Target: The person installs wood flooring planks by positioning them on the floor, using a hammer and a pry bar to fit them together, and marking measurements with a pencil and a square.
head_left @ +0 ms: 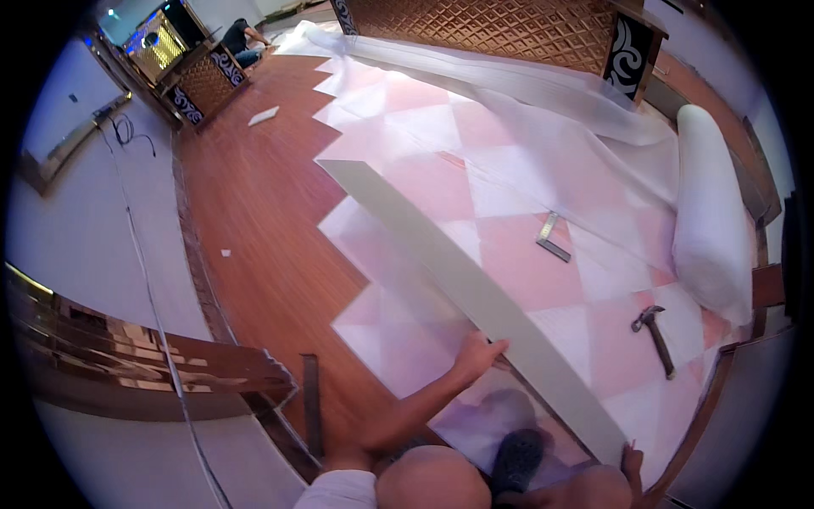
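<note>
A long floorboard, its pale grey-green face up, lies slantwise in front of me. Its far end reaches the stepped edge of the laid reddish-brown wood floor. My left hand grips the board's near long edge around its middle, thumb on top and fingers underneath. At the board's near right end is my right hand, closed on the corner, partly hidden by my knee. Beneath the board spreads thin translucent underlay over pink and white checkered tiles.
To the right lie a claw hammer and a try square. Beyond them rests a thick white underlay roll. A dark metal bar is at my left. Far off, a person crouches on the floor by patterned counters.
</note>
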`<move>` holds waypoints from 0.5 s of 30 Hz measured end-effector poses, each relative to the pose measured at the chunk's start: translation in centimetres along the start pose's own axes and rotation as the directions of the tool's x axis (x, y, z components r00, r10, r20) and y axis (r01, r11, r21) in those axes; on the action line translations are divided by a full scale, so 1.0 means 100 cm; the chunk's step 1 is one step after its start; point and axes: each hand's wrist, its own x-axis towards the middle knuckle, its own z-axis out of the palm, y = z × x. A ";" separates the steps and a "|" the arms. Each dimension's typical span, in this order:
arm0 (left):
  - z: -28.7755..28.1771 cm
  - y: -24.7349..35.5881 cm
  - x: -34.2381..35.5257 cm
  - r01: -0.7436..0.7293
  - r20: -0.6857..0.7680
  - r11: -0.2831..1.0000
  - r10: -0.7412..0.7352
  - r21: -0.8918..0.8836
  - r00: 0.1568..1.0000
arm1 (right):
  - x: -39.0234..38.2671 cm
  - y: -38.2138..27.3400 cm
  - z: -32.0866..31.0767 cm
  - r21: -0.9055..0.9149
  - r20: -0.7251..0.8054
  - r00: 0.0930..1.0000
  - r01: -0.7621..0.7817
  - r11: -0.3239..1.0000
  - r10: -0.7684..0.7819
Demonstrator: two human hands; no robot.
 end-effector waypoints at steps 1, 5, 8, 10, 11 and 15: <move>0.005 0.005 -0.005 -0.017 0.027 0.998 0.016 0.060 1.000 | 0.015 0.030 -0.005 -0.116 0.023 1.000 0.024 0.993 -0.021; 0.005 0.004 -0.031 0.006 0.026 1.000 -0.006 0.008 1.000 | 0.004 0.036 -0.010 -0.253 0.244 0.968 0.013 0.967 0.051; 0.009 -0.006 -0.028 0.048 -0.014 0.999 -0.048 -0.004 0.999 | -0.003 0.013 -0.029 -0.220 0.313 0.947 -0.003 0.975 0.073; 0.006 -0.006 -0.026 0.023 -0.047 0.999 -0.024 -0.030 0.999 | -0.006 -0.014 -0.036 -0.188 0.355 0.933 0.018 0.982 0.051; 0.004 -0.009 -0.029 0.019 -0.067 0.998 -0.023 -0.052 0.997 | -0.007 -0.024 -0.041 -0.178 0.379 0.925 0.031 0.984 0.039; -0.002 -0.014 -0.026 0.081 -0.052 0.992 -0.086 -0.094 0.995 | -0.022 -0.069 -0.046 -0.149 0.328 0.935 -0.088 0.985 0.133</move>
